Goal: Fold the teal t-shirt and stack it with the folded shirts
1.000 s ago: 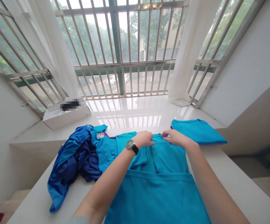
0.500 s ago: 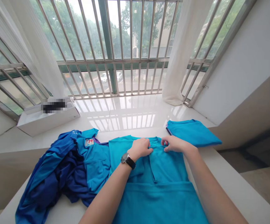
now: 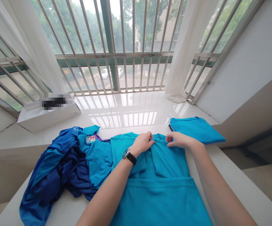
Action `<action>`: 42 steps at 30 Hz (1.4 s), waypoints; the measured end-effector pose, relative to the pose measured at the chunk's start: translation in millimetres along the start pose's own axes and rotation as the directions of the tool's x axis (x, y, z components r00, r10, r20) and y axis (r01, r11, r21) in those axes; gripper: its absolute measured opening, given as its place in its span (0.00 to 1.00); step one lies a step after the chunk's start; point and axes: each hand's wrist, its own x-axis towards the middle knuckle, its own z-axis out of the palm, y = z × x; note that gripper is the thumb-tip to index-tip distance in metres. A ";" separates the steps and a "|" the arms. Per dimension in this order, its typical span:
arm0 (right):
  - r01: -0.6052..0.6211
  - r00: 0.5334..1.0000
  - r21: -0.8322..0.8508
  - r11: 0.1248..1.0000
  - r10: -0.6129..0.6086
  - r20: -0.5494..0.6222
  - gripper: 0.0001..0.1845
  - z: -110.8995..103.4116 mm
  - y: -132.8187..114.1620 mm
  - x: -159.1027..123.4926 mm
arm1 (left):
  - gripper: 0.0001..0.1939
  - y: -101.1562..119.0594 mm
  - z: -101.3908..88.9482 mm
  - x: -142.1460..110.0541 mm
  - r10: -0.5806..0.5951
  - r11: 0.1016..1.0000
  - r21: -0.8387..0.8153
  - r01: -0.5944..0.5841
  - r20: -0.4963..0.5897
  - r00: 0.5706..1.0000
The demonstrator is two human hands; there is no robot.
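A turquoise T-shirt (image 3: 161, 197) lies spread in front of me, with its side and sleeve parts folded inward over the middle and its lower part running towards me. My left hand (image 3: 143, 142), with a black-strapped watch on the wrist, pinches the fabric just below the collar. To its right, my right hand (image 3: 181, 140) has curled fingers, with thumb and fingertips on the cloth near the shoulder fold. Fabric partly hides the fingertips of both hands.
A rumpled pile of blue and navy clothes (image 3: 62, 169) lies at the left. Behind on the right sits a folded turquoise garment (image 3: 197, 129). A white box (image 3: 51, 117) stands at the back left, before the barred window (image 3: 126, 56) and white curtains (image 3: 179, 75).
My view has tilted slightly down, so everything sits a little higher. Both hands stay at the collar area; the folded sleeve edge under them has shifted slightly.
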 end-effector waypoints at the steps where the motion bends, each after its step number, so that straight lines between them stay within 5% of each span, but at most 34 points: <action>1: 0.001 1.000 -0.006 1.000 -0.001 -0.012 0.10 -1.4 0.5 -0.9 | 0.08 0.4 -0.2 -0.2 -0.006 1.000 -0.011 0.006 -0.007 1.000; 18: -0.013 0.990 -0.090 0.996 0.001 -0.142 0.07 -6.6 -11.7 -4.8 | 0.08 -0.5 -3.1 -0.6 -0.021 0.999 0.027 0.023 -0.077 0.997; 35: -0.207 0.967 -0.203 0.957 0.168 -0.194 0.18 11.7 -6.9 16.9 | 0.10 -2.2 -2.0 0.2 -0.156 0.973 0.163 0.164 -0.062 0.986; 42: -0.164 0.974 -0.214 0.963 0.123 -0.192 0.09 4.2 -0.6 10.4 | 0.08 3.2 -11.6 -3.0 -0.109 0.971 0.208 0.116 -0.045 0.993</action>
